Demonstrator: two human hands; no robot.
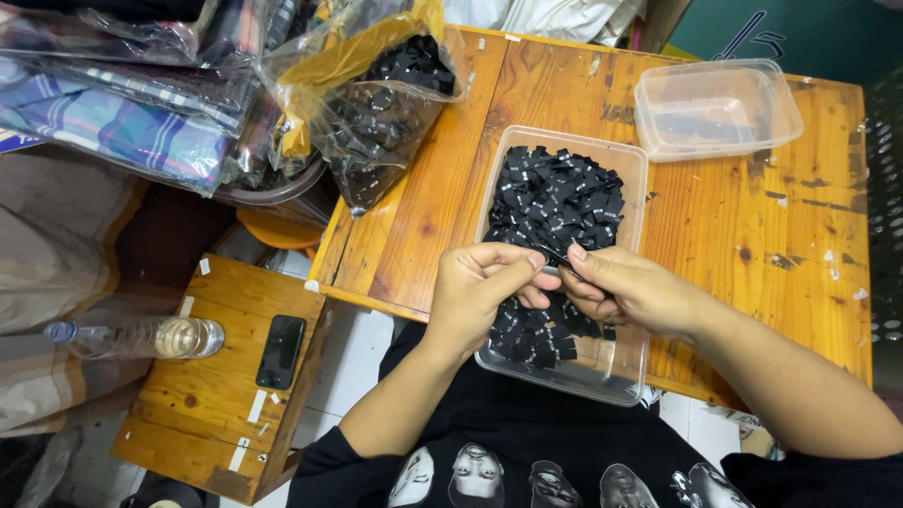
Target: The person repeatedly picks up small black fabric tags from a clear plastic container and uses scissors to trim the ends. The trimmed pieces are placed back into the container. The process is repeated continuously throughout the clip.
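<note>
Above the label-filled clear tub (628, 162), both hands (555, 282) pinched shut on one black label (557, 256); empty container (717, 108) beyond.

Empty clear tub (717, 108), phone (280, 351), water bottle (141, 339), folded plaid cloth in plastic (113, 122)

Two bare hands are at work: the left hand (480, 287) and the right hand (625, 287), meeting over one clear plastic tub (632, 160) heaped with small black fabric labels (555, 202), too many to count. One empty clear tub (717, 105) sits far right on the one wooden table (800, 235). One plastic bag of black labels (381, 108) lies far left. On the one low wooden stool (212, 376), near left, rest one dark phone (280, 351) and one clear water bottle (141, 339)
</note>
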